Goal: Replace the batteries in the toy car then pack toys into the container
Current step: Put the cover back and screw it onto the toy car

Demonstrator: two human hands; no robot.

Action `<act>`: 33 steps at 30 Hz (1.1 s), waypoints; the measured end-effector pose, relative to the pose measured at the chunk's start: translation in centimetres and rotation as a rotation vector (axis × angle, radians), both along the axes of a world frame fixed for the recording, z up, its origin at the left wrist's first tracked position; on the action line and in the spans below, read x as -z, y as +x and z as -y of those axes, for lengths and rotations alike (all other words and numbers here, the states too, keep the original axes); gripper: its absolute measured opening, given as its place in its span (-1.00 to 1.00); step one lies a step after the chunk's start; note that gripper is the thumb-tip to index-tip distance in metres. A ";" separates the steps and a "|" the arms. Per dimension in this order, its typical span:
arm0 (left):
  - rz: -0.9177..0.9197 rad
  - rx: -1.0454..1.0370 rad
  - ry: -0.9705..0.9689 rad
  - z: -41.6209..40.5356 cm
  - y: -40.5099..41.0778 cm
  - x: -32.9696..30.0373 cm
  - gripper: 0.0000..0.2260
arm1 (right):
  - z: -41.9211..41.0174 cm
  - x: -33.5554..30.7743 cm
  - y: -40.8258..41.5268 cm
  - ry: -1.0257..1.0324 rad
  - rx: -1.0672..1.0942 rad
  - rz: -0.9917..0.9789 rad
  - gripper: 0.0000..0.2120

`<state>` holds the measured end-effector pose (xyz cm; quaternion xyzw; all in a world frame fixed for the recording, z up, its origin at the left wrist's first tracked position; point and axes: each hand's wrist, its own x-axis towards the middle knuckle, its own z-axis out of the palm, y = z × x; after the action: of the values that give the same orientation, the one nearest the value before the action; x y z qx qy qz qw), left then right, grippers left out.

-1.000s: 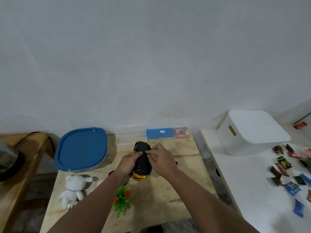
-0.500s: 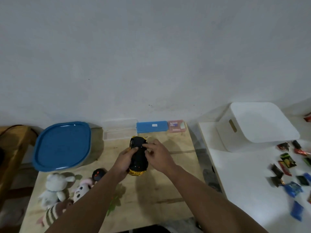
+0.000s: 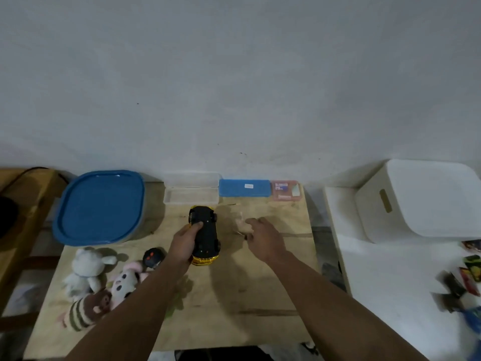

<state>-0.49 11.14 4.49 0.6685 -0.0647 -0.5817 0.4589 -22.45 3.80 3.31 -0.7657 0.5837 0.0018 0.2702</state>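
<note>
Bare table nearside; plush toys seemingly crowd left.

1 toy car, 3 plush toys, 1 blue-lidded container, 2 hands.

Home room, likely: plywood desk against bare white wall, plush toys, white storage bin.

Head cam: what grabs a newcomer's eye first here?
The toy car, lying upside down mid-table with its black underside up and gold body showing at the near end, gripped by the left hand. Next, the right hand just right of it, blurred over the wooden table. Then the big blue-lidded container at back left, with plush toys in front.
</note>
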 end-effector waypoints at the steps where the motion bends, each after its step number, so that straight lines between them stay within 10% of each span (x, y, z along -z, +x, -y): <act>1: 0.012 -0.015 0.004 -0.2 0.4 0.2 -0.73 | -0.2 0.6 -0.2 0.043 -0.035 -0.058 -0.57; 9: 0.022 -0.040 0.010 -2.7 2.9 -0.9 -0.76 | -1.1 4.0 -0.1 0.058 -0.095 -0.170 -0.71; 18: 0.094 0.016 -0.103 -3.0 4.2 -3.0 -0.82 | -1.4 -2.1 3.3 0.020 0.234 0.396 -0.88; 33: 0.167 0.087 -0.222 -3.0 4.5 -3.6 -0.76 | -5.0 -6.2 8.3 -0.004 -0.118 0.448 -0.52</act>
<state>3.99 14.16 8.05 0.6563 -0.1954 -0.5325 0.4975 -14.15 8.84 9.55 -0.7803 0.4633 -0.1535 0.3910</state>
